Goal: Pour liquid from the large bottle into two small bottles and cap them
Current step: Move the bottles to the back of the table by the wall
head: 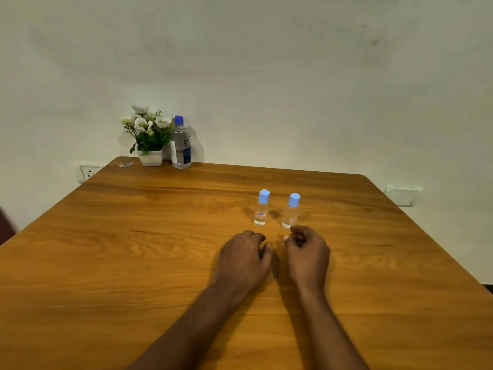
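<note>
Left hand point(241, 259) and right hand point(306, 256) lie palm-down on the table point(120, 263) — fingers loosely curled, seemingly holding nothing.

Home: wooden table point(133, 249), potted flowers point(149, 134)

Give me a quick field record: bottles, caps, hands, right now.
large bottle: upright, capped, far left beside flower pot
left small bottle: upright, blue cap on
right small bottle: upright, blue cap on
left hand: loosely curled on table, holding nothing
right hand: loosely curled, holding nothing, close before right small bottle
</note>
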`<action>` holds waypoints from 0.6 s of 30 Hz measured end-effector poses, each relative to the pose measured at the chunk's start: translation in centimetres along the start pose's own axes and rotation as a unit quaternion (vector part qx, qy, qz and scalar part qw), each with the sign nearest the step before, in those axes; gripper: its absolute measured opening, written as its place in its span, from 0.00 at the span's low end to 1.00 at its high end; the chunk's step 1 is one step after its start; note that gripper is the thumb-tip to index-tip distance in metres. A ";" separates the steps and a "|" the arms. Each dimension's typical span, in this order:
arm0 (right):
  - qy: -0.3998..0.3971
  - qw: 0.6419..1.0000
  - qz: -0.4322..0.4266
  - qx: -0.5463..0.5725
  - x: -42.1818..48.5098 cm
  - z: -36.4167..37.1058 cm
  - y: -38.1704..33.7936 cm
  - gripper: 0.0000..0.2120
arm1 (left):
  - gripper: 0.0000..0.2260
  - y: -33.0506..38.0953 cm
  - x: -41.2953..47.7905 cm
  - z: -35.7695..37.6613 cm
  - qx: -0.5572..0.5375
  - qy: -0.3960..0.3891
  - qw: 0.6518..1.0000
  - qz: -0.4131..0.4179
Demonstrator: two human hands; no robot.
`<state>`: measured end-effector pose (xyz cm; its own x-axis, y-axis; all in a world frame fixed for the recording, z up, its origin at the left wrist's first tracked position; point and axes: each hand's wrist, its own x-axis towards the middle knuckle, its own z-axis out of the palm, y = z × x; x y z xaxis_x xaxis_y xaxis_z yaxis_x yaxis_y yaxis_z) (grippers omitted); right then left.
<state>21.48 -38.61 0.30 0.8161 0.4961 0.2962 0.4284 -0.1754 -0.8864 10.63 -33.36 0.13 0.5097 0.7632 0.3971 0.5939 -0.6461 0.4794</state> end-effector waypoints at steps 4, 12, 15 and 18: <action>0.012 0.999 0.044 -0.020 2.2 -0.6 0.4 0.24 | 0.14 1.7 1.2 1.3 0.002 -0.009 1.000 0.010; -0.051 0.997 0.029 -0.044 4.7 1.0 1.0 0.30 | 0.10 2.7 2.9 2.3 0.009 -0.007 1.000 0.013; -0.046 0.998 0.019 -0.046 5.0 1.4 0.9 0.26 | 0.09 2.7 3.2 2.6 0.012 -0.006 1.000 0.021; -0.044 0.998 0.009 -0.053 5.1 1.7 1.1 0.15 | 0.09 2.7 3.4 2.9 0.007 0.001 1.000 0.030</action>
<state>25.42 -34.78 0.25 0.7890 0.5635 0.2451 0.4568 -0.2711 -0.8472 15.74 -32.56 0.48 0.5440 0.7228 0.4262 0.5702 -0.6911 0.4441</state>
